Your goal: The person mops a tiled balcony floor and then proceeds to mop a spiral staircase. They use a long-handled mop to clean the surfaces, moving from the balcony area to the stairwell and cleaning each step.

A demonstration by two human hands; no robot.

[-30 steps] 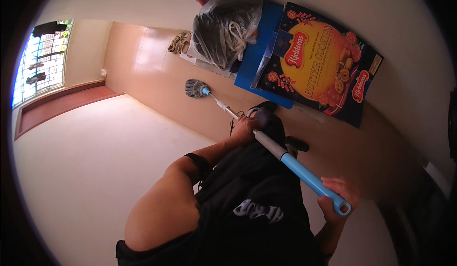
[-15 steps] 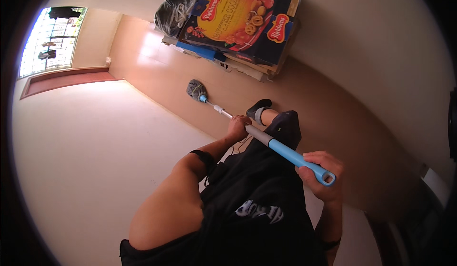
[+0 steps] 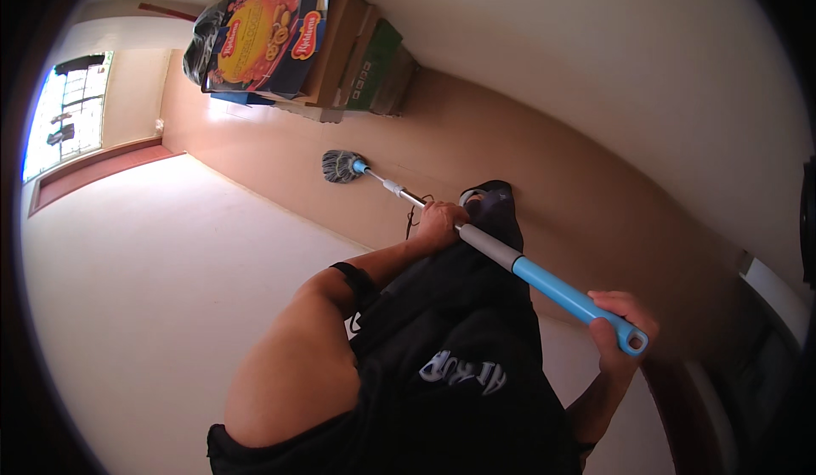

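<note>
A mop with a blue and grey handle slants across my body, from upper left to lower right. My left hand is wrapped round its metal pole, just above the grey sleeve. The blue end with a hanging hole lies in my right hand, thumb and fingers closed about it. At the far end, the grey string mop head rests on the brown floor, joined to the pole by a blue collar.
Stacked cartons stand against the wall at the upper left, a dark printed cookie box on the near side and a black plastic bag beside it. A pale wall runs along the left. A barred window is at far left.
The mop's handle end and my right hand have moved right and down. My left hand has shifted slightly right. The cartons now appear farther left, with more of their sides showing.
</note>
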